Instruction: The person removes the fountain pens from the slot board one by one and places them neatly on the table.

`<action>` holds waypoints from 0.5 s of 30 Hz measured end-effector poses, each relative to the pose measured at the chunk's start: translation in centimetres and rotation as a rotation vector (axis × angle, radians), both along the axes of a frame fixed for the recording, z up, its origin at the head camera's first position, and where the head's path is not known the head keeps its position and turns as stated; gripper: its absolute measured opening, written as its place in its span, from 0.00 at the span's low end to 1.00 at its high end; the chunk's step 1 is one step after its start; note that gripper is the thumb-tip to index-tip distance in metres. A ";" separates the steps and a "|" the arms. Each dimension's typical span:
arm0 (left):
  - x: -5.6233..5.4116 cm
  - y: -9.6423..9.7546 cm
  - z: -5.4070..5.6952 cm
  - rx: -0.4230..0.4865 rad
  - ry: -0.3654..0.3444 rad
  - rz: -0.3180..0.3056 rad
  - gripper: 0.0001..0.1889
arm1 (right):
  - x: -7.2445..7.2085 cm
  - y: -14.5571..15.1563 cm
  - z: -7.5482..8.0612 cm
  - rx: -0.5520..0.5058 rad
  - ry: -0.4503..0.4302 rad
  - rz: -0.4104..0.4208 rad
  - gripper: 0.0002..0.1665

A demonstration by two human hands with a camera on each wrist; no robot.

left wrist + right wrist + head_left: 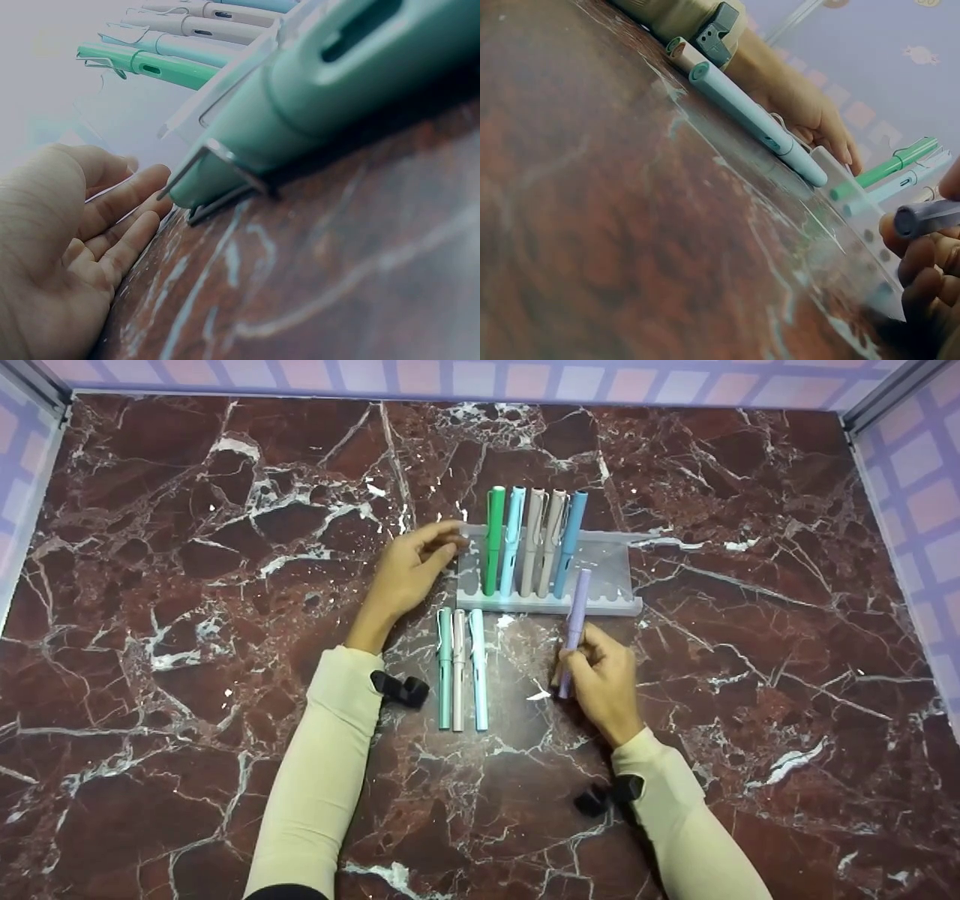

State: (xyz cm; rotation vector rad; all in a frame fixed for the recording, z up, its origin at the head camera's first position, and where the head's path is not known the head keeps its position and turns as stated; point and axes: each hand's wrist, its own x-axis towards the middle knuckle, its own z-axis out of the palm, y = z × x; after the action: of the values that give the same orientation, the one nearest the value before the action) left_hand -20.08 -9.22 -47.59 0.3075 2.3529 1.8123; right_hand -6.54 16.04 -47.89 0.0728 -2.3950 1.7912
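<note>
My right hand point(604, 675) pinches a purple pen point(577, 619) between thumb and fingers, in front of a clear plastic pen stand point(622, 606). The pen's upper end overlaps the stand's notched front edge in the head view. At the stand's left end, my left hand point(409, 570) rests with relaxed fingers, its fingertips right at the side wall. Leaning in the stand are a green pen point(494, 540), a light blue pen point(512, 540), two taupe pens point(533, 544) and a blue pen point(571, 544).
Before the stand, a teal-green pen point(445, 667), a pinkish-grey pen point(459, 671) and a pale blue pen point(478, 671) lie side by side on the dark red marbled table point(225, 780). Patterned panels point(465, 379) border the table.
</note>
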 end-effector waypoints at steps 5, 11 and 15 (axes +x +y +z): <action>0.0 0.1 -0.1 -0.002 0.008 0.005 0.17 | 0.0 0.1 -0.1 0.072 0.018 0.010 0.11; 0.1 0.1 0.1 -0.004 -0.017 0.005 0.18 | 0.0 -0.1 -0.1 0.077 0.030 0.025 0.12; 0.0 0.0 0.1 -0.004 -0.016 0.004 0.18 | -0.1 -0.2 -0.1 0.039 0.044 0.033 0.10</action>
State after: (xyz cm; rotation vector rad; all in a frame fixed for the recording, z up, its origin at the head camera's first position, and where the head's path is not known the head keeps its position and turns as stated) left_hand -20.03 -9.21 -47.46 0.2871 2.3472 1.8047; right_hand -6.65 15.82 -47.96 0.1561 -2.4117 1.7382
